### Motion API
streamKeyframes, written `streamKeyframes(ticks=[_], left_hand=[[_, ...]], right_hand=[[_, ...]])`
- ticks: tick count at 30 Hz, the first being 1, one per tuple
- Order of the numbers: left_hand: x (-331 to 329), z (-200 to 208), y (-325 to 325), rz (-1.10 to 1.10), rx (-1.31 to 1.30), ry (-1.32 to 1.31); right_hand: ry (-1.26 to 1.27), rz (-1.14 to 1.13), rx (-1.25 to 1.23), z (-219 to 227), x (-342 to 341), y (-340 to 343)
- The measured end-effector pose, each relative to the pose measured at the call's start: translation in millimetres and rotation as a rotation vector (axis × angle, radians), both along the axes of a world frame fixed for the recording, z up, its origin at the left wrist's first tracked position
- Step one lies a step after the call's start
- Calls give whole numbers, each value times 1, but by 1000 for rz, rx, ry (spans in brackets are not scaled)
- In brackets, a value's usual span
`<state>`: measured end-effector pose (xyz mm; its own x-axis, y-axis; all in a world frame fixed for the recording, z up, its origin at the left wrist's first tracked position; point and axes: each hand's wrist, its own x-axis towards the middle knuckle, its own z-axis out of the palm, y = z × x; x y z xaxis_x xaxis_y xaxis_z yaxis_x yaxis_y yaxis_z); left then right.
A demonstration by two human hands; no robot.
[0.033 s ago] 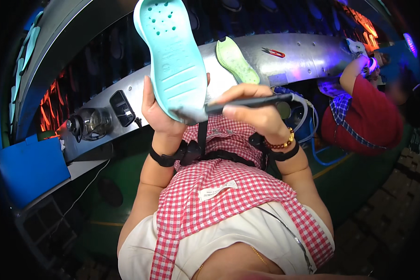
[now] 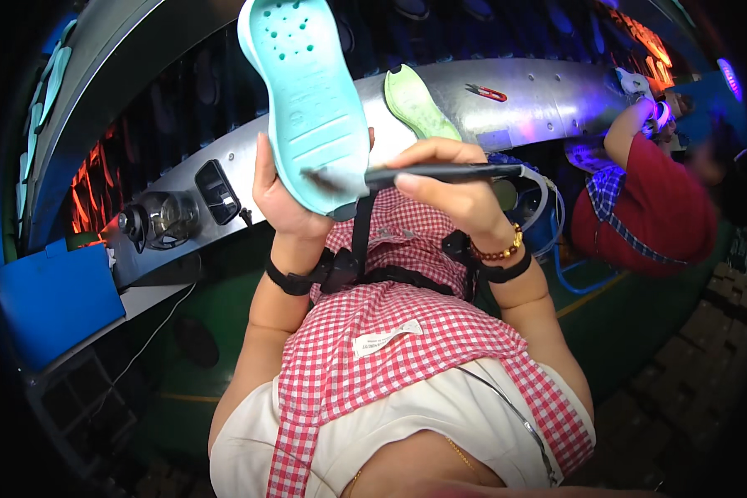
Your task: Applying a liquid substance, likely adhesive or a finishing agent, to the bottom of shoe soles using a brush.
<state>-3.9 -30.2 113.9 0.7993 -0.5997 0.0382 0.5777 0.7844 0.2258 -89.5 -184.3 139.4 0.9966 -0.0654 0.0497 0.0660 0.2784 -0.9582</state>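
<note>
A turquoise foam shoe sole (image 2: 311, 108) with small holes at its far end lies tilted in my left hand (image 2: 286, 199). That hand is closed round its near end, thumb along the left side and a fingertip showing at the right. In my right hand (image 2: 461, 195) I grip a black-handled brush (image 2: 382, 176), held level. Its greyish bristles, smeared by motion, are over the near end of the sole and appear to touch it. A pale hose runs from the right end of the handle.
On the curved metal bench (image 2: 515, 124) lie a light green sole (image 2: 423, 104) and red thread snips (image 2: 485, 93). A glass jug (image 2: 170, 220) and a black tray-like object (image 2: 217, 192) stand to the left. Another person (image 2: 651, 207) in red works at the right.
The brush has moved slightly up and its bristles now lie further over the sole, away from its near rim. My left hand and the turquoise sole have hardly shifted.
</note>
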Motion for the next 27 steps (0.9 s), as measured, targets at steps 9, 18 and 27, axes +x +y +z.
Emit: streamKeyframes(ticks=[9,18,27], left_hand=[[10,3,1,-15,110,-3],[30,6,11,-258,121,108],[28,14,12,-586,572,51]], right_hand=[[-117,184,-380,8,14,-17],[-477,461,-500,12,5,-8],[-440,562,-658,17,21,-38]])
